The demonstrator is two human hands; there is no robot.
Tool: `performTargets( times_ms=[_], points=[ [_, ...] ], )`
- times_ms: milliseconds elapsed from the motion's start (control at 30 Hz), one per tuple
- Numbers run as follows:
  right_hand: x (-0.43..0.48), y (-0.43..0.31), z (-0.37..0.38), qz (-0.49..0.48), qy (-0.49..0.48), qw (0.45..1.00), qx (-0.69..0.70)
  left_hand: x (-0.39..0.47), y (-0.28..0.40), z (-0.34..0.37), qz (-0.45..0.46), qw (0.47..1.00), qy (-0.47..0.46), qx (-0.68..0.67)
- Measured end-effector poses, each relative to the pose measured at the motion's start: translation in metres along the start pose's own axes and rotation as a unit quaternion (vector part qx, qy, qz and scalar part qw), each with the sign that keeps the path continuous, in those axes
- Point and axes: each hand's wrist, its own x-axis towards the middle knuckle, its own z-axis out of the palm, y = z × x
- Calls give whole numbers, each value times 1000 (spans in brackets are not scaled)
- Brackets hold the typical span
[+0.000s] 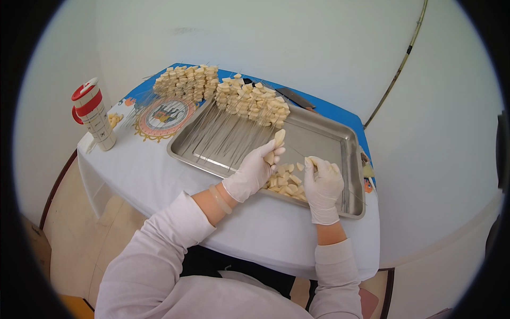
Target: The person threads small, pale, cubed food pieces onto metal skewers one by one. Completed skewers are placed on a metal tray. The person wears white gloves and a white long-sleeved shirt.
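Observation:
My gloved left hand (255,167) holds pale cut pieces (280,137), one upright between thumb and fingers and another lower in the palm. My gloved right hand (324,185) is closed by the thumb and forefinger, with a thin metal skewer seeming to run from its fingertips; how it is gripped is hard to see. Between the hands lies a pile of loose pale pieces (287,181) in the near part of a steel tray (235,174). Skewers threaded with such pieces (253,101) are stacked at the tray's far left, their bare metal ends pointing towards me.
A second stack of threaded skewers (187,81) stands beyond the tray's left corner. Bare skewers (345,179) lie along its right side. A cleaver (295,97) rests behind the tray. A red and white lidded bottle (95,115) stands at left. A wall borders the table's far side.

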Motion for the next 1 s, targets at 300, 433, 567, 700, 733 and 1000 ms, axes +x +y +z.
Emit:
performTargets(
  times_ms=[300, 433, 567, 700, 733, 1000],
  points=[
    [0, 0, 1, 1, -5, 1000, 5, 1, -1, 1, 3, 1000, 2, 3],
    [0, -1, 0, 7, -5, 1000, 9, 2, 0, -1, 7, 1000, -18, 0],
    [-1, -1, 1, 13, -3, 1000, 6, -2, -2, 2, 37, 999, -18, 27],
    [-2, 1, 2, 19, 0, 1000, 8, 0, -7, 4, 65, 995, -1, 76],
    [-2, 1, 2, 21, -1, 1000, 7, 0, -7, 4, 71, 993, 3, 89],
    [-2, 1, 2, 27, -7, 1000, 11, -2, -10, 8, 101, 974, 29, 201]
  ],
)
